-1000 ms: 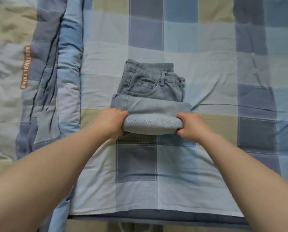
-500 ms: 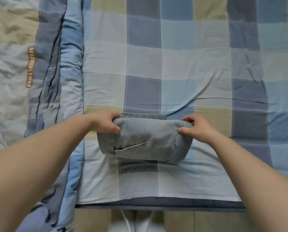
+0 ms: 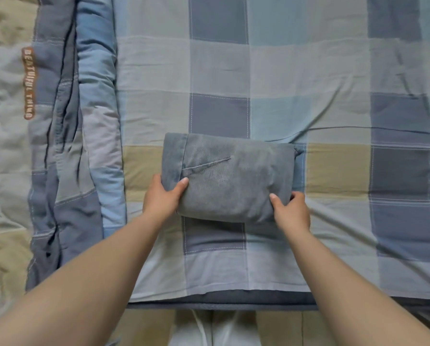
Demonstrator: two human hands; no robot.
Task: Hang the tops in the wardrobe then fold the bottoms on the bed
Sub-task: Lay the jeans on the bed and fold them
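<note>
A pair of grey-blue jeans (image 3: 231, 178), folded into a compact rectangular bundle, lies on the checked bed sheet (image 3: 308, 71) near the bed's front edge. A seam line and a hem band show on its top left. My left hand (image 3: 162, 196) grips the bundle's near left corner, thumb on top. My right hand (image 3: 290, 208) grips the near right corner, thumb on top and fingers around the side. No tops or wardrobe are in view.
A bunched quilt (image 3: 66, 146) in blue, grey and beige, with a brown label, runs along the left of the bed. The bed's front edge (image 3: 221, 299) crosses the bottom, with floor and my white-clothed legs (image 3: 216, 330) below it.
The jeans went from half folded with the waistband showing to a closed bundle. The bundle has been turned over and set flat, and both hands shifted to its near corners.
</note>
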